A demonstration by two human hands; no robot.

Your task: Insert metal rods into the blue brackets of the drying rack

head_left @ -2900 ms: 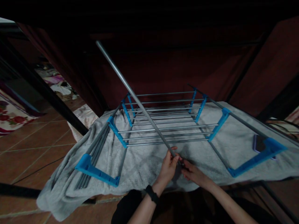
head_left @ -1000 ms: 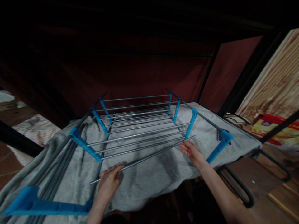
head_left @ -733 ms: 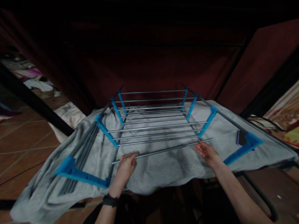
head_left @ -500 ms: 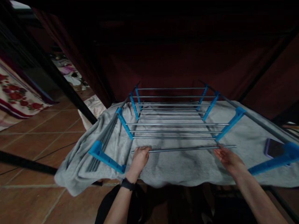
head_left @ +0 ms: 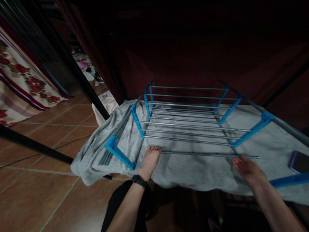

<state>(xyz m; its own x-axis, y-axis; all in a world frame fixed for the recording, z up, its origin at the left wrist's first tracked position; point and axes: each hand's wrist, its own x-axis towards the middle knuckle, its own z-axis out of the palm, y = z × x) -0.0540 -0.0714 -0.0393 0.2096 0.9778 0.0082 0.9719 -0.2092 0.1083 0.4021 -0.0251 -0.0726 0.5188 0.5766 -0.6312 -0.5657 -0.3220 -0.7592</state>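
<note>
A loose grey metal rod (head_left: 205,154) lies crosswise over the grey towel (head_left: 183,167), just in front of a drying-rack frame (head_left: 188,125) with several grey rungs and blue plastic brackets. My left hand (head_left: 151,158) is closed round the rod's left end; a dark watch sits on that wrist. My right hand (head_left: 246,166) holds the rod near its right end, fingers curled under it. A blue corner bracket (head_left: 119,153) lies just left of my left hand.
A bundle of spare grey rods (head_left: 116,135) lies along the towel's left edge. A phone (head_left: 299,161) rests on the towel at far right. Brown tiled floor (head_left: 36,180) spreads to the left, with a flowered cloth (head_left: 26,80) and a dark maroon drape behind the rack.
The rod, earlier held upright by one end with both hands together, has been laid level across the towel. My hands have parted to its two ends, and the view has swung left.
</note>
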